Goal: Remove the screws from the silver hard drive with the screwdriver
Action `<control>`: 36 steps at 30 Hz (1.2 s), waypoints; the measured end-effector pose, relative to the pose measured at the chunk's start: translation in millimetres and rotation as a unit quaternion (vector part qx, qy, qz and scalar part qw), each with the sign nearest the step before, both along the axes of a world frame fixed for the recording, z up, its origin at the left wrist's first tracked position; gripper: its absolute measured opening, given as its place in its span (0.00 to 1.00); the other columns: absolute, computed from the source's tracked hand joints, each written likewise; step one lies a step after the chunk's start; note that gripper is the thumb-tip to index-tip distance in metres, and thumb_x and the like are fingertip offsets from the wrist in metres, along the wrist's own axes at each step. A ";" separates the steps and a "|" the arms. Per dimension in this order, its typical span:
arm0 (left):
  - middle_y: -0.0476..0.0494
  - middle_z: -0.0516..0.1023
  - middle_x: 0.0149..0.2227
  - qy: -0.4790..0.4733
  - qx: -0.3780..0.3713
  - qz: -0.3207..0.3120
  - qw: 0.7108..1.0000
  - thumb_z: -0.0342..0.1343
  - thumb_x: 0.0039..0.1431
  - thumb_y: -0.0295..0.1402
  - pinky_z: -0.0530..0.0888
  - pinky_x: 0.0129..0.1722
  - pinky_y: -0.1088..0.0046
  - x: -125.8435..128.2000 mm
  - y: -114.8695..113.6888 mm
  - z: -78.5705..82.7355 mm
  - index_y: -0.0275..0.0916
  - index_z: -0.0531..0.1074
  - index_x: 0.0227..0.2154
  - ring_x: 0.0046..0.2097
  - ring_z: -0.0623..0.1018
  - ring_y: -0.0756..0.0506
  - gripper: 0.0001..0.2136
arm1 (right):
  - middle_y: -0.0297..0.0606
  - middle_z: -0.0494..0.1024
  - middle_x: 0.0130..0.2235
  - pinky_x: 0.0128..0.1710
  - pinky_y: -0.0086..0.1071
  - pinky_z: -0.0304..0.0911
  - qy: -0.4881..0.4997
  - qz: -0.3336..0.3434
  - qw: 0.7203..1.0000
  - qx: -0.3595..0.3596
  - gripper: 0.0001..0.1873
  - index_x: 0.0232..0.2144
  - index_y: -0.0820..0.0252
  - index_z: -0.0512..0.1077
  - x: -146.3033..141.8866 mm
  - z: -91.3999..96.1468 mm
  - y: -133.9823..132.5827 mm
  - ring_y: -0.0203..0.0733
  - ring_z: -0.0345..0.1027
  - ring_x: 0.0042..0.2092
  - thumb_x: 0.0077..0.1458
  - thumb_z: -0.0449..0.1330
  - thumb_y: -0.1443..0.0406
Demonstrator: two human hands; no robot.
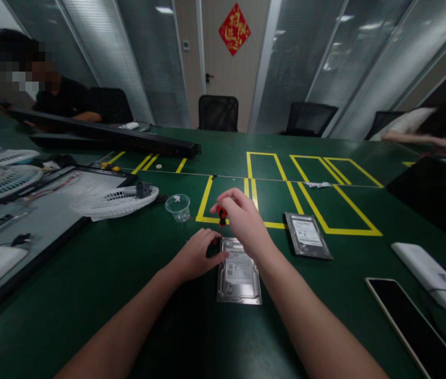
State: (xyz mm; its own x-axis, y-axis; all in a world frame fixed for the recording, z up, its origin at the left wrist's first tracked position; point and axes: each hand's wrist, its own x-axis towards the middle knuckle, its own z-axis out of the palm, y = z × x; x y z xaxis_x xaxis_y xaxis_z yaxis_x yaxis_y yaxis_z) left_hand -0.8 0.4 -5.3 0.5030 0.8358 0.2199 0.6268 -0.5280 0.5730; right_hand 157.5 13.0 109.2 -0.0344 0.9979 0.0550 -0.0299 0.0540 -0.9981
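Note:
A silver hard drive (239,273) lies flat on the green table (128,295) in front of me. My left hand (197,255) rests at its upper left corner, fingers curled against the drive's edge. My right hand (242,218) hovers above the drive's far end, fingers pinched round a small red-and-black screwdriver (221,213) that points down. A second hard drive (307,235) lies to the right, partly on yellow floor-tape markings.
A small clear plastic cup (178,207) stands left of the hands. A white fan grille (116,201) and other fan parts lie at left. A phone (412,321) and a white device (430,273) sit at right. Other people sit at far left and far right.

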 end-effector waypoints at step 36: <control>0.43 0.77 0.42 0.004 -0.003 0.006 1.000 0.64 0.64 0.39 0.72 0.43 0.61 0.2 -0.5 0.0 0.41 0.73 0.41 0.44 0.75 0.39 0.09 | 0.29 0.69 0.25 0.31 0.34 0.59 -0.023 -0.005 0.999 0.040 0.05 0.28 0.55 0.70 0.2 -1.9 0.7 0.38 0.63 0.30 0.54 0.59 0.61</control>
